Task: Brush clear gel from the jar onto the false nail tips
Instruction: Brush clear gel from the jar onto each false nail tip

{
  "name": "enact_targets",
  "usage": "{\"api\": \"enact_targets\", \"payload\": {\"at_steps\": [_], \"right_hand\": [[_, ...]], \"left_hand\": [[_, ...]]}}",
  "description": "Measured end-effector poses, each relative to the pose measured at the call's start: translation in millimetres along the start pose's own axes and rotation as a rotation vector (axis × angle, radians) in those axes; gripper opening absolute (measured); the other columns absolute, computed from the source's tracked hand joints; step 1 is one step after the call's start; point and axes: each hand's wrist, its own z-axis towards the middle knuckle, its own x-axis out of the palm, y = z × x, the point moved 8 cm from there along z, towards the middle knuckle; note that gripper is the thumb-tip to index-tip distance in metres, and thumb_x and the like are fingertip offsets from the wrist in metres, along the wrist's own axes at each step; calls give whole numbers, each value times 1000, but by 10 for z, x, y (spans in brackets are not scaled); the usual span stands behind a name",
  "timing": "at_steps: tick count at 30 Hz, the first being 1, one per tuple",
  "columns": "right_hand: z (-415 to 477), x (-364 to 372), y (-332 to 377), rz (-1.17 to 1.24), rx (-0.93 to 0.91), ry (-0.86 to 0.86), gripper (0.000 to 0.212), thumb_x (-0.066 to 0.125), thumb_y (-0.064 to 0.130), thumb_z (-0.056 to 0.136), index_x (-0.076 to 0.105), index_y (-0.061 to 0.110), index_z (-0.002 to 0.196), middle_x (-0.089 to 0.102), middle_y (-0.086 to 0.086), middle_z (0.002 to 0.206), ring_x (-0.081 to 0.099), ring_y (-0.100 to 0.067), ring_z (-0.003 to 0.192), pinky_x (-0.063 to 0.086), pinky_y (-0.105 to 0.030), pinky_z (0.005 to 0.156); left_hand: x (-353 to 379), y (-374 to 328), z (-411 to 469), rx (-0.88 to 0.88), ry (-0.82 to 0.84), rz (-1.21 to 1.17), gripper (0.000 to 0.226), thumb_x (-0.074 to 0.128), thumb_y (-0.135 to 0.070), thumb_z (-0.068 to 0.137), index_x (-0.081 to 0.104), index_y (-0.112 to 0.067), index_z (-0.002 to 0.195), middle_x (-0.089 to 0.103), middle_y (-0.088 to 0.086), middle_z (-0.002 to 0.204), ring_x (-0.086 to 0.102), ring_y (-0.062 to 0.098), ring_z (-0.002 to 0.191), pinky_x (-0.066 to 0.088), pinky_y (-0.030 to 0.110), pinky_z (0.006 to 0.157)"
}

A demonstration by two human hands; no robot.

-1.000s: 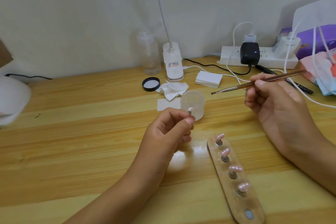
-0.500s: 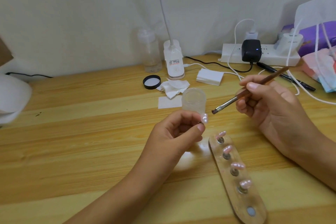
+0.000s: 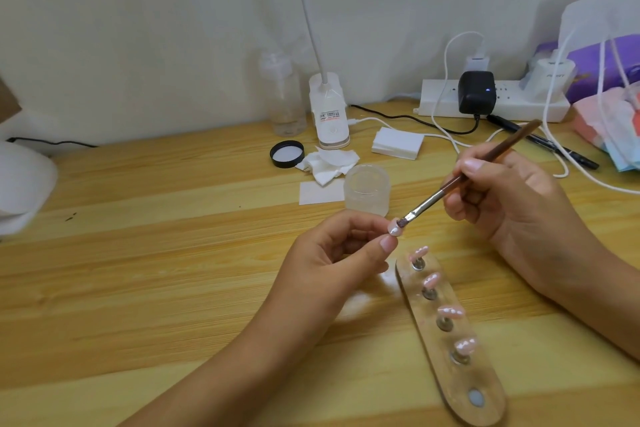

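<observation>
Above the worktop [image 3: 173, 253], left-hand grip [image 3: 332, 274] pinches one nail tip [image 3: 393, 228], right-hand grip [image 3: 502, 198] pinches the brush [image 3: 429, 200] coating it; next move likely needs light strokes.

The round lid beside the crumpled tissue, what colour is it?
Black lid with a white inside; the head view shows it.

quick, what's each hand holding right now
Left hand: pinching a false nail tip.
Right hand: gripping the brush, bristles touching that tip.

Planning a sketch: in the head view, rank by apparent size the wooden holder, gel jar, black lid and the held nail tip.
1. wooden holder (nearest, so exaggerated)
2. gel jar
3. black lid
4. held nail tip
</observation>
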Motion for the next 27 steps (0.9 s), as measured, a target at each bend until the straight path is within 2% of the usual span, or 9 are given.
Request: {"api": "enact_targets", "payload": {"at_steps": [3, 5, 12, 21, 25, 27], "right_hand": [[5, -3, -8, -11, -15, 17, 8, 66, 18, 83, 59, 14, 82, 64, -3, 64, 60, -11, 58, 51, -19, 56], [16, -21, -23, -10, -15, 9, 2, 61, 16, 83, 60, 16, 81, 64, -3, 65, 61, -12, 58, 51, -20, 56], [21, -20, -10, -45, -55, 19, 7, 57, 17, 85, 63, 19, 81, 65, -1, 67, 63, -12, 60, 51, -20, 56], [-49, -7, 151, -215, -249, 0, 5, 55, 14, 88, 58, 18, 91, 64, 5, 72, 63, -13, 65, 52, -21, 63], [-61, -12, 185, -207, -279, 1, 10, 52, 12, 90, 60, 18, 94, 64, 4, 74, 63, -12, 67, 52, -22, 65], [-50, -40, 169, -167, -254, -18, 11, 52, 13, 89, 61, 19, 91, 64, 3, 73, 63, -12, 67, 52, -21, 64]], "left_hand": [[-17, 20, -3, -13, -17, 0, 15, 70, -18, 81, 71, -31, 89, 68, -8, 81, 62, 4, 74, 50, 15, 69], [-14, 16, -6, -5, -17, 3, 13, 70, -18, 81, 70, -30, 86, 67, -9, 81, 62, 5, 74, 49, 15, 69], [-12, 27, -1, -9, -13, 6, 12, 68, -17, 81, 70, -29, 81, 67, -9, 80, 61, 5, 74, 50, 15, 69], [-10, 48, -8, -25, -11, 28, 11, 69, -21, 81, 69, -32, 81, 69, -8, 78, 62, 4, 70, 50, 15, 69], [-13, 47, -13, -27, -13, -15, 6, 70, -19, 82, 69, -24, 85, 69, -7, 79, 62, 5, 70, 50, 14, 68], [-22, 38, -14, -26, -27, -42, 11, 73, -21, 81, 67, -17, 89, 69, -6, 79, 62, 4, 69, 49, 13, 66]]}}
